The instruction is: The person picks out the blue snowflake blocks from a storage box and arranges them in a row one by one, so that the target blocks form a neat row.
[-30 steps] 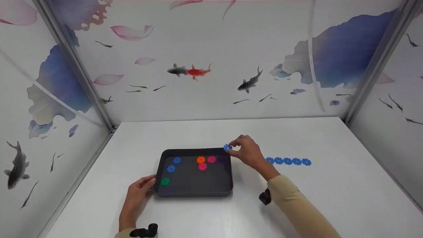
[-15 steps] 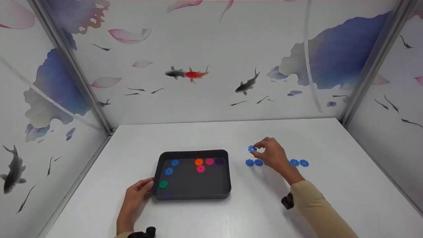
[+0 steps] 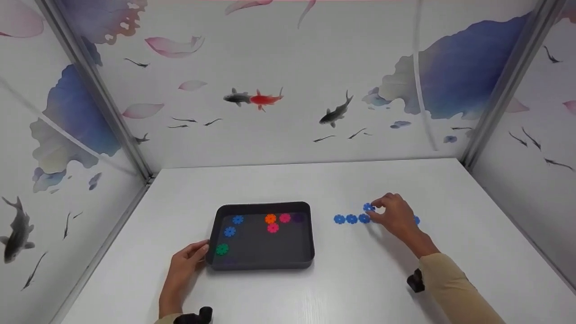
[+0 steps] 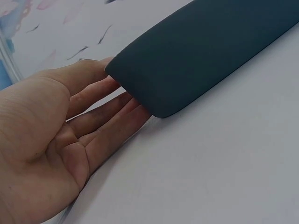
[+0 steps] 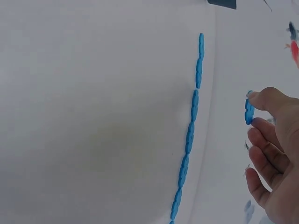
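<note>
My right hand pinches a blue flower-shaped disc between thumb and fingers, just above and behind a row on the table. In the right wrist view the disc is seen edge-on, apart from the row. That row of blue discs lies to the right of the tray; the hand hides part of it. My left hand touches the left wall of the dark grey tray. In the left wrist view its nearly straight fingers meet the tray's corner; the fingertips are hidden.
Inside the tray lie two blue discs, a green disc, an orange disc, two pink discs and a dark purple disc. Printed walls enclose the white table at the back and sides.
My right hand has carried the blue disc from the tray's back right corner rightward over the table to the row. The left hand stays at the tray.
</note>
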Tool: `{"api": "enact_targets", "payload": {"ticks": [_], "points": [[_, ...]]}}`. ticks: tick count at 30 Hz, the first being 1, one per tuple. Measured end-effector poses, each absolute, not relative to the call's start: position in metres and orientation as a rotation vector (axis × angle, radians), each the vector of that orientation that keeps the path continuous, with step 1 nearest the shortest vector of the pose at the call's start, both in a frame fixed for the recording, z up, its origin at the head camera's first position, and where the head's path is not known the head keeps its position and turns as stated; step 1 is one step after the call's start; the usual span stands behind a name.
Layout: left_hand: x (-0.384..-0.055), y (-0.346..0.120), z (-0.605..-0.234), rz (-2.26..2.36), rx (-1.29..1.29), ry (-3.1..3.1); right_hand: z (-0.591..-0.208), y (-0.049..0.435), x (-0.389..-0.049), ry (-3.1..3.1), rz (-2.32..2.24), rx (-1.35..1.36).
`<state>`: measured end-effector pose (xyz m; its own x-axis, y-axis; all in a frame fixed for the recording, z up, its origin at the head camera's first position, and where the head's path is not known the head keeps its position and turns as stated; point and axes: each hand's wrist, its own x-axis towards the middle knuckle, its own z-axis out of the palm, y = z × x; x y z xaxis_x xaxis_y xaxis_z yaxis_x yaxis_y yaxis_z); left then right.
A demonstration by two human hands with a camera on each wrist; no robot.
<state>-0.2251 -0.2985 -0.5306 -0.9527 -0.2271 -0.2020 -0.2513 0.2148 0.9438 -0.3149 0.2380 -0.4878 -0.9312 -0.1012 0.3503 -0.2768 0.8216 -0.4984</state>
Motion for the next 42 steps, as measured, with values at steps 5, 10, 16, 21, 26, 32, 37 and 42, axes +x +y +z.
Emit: {"api": "enact_targets", "payload": {"ticks": [5,10,16,21,26,32,37,42], "points": [[-0.224,-0.298,-0.531,1.91,-0.467,2.435,-0.492,0.258,-0.311,-2.741,0.819,0.248],[-0.223,-0.298,-0.529,1.952,-0.46,2.411,-0.494,0.279,-0.309,-2.779,0.85,0.231],[-0.223,-0.298,-0.526,1.955,-0.461,2.415,-0.491,0.305,-0.311,-2.794,0.787,0.206],[-0.225,-0.299,-0.525,1.949,-0.48,2.408,-0.489,0.324,-0.31,-2.815,0.76,0.182],[-0.223,-0.299,-0.527,1.92,-0.472,2.408,-0.492,0.342,-0.306,-2.864,0.741,0.119],[-0.222,-0.299,-0.527,1.898,-0.471,2.433,-0.498,0.359,-0.304,-2.885,0.74,0.076],[-0.223,-0.299,-0.529,1.934,-0.471,2.418,-0.501,0.368,-0.304,-2.923,0.748,0.046],[-0.223,-0.298,-0.53,1.968,-0.47,2.395,-0.503,0.37,-0.303,-2.96,0.803,0.025]]}}
